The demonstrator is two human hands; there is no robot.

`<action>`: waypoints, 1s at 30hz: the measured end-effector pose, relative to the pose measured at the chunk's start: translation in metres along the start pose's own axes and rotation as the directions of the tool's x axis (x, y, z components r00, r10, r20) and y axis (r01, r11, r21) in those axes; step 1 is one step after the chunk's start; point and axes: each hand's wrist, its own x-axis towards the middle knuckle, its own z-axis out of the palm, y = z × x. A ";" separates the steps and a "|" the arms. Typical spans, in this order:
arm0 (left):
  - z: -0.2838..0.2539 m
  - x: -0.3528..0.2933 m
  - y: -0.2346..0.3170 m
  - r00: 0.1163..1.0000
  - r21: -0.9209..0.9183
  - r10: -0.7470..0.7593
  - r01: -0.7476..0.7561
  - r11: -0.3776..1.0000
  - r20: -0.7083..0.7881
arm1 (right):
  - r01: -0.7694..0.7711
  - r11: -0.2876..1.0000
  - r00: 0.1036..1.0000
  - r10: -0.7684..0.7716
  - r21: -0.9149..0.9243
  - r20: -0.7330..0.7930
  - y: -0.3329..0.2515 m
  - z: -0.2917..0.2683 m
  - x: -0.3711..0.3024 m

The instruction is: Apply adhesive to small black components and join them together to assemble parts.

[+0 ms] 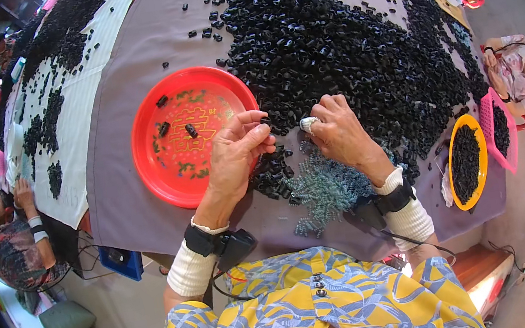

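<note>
My left hand (237,150) hovers at the right rim of a round red tray (151,172), its thumb and fingers drawn together. Whatever it pinches is too small to tell against the dark pile. To its right, my right hand (343,132) is closed, with white tape round one finger; its grip is hidden. Beyond both hands spreads a large heap of short black tubular plastic parts (313,44). A cluster of bluish-green, spring-like coils (322,189) lies below my right hand. Three black pieces (191,131) rest on the tray, which bears gold and green decoration.
A grey cloth (129,55) covers the table. At the right edge stand a yellow oval tray (483,155) and a pink basket (487,114), both holding black parts. Co-workers sit right (519,74) and left (17,243). A blue bin (121,262) is below the table's left edge.
</note>
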 end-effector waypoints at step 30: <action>0.018 -0.001 -0.015 0.992 0.117 -0.086 0.075 0.990 0.089 | 0.006 0.915 0.988 0.057 0.402 -0.144 -0.014 -0.023 0.007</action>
